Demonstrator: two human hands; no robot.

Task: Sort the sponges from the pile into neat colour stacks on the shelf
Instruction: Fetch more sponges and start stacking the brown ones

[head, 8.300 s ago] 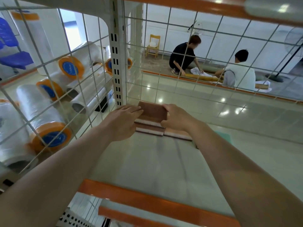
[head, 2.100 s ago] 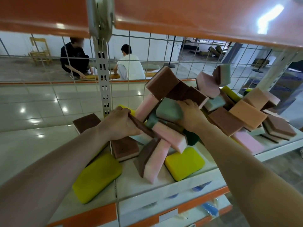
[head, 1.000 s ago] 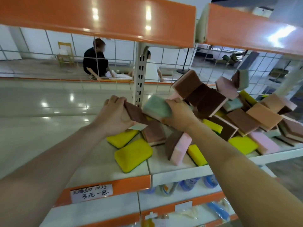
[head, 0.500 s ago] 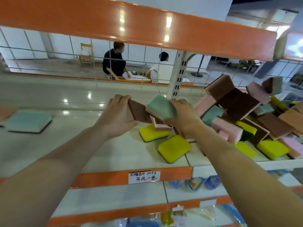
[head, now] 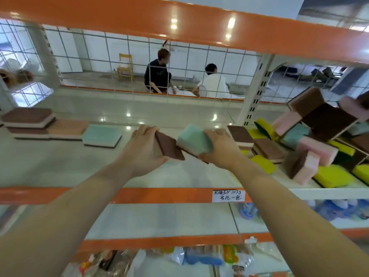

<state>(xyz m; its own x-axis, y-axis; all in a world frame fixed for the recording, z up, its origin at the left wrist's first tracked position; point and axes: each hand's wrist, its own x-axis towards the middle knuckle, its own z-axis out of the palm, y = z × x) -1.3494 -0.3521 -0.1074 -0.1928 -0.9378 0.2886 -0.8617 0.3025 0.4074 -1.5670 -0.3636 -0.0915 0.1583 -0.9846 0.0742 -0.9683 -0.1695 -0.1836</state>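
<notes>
My left hand (head: 139, 150) grips a sponge with a brown scrub face (head: 169, 146), held above the white shelf (head: 179, 176). Beside it my right hand (head: 221, 148) grips a mint-green sponge (head: 194, 139). The mixed pile of brown, pink, green and yellow sponges (head: 319, 140) lies at the right end of the shelf. At the left end lie sorted sponges: a brown stack (head: 28, 118), an orange sponge (head: 67, 127) and a mint-green sponge (head: 101, 135).
An orange shelf beam (head: 179, 23) runs overhead, and a white upright post (head: 253, 96) stands behind the pile. A wire grid forms the back of the shelf. A handwritten price label (head: 228, 195) sits on the orange front rail. Packaged goods fill the shelves below.
Both hands have lifted their sponges out of the pile and carried them left. The view has swung left, bringing the sorted sponges at the left end into sight.
</notes>
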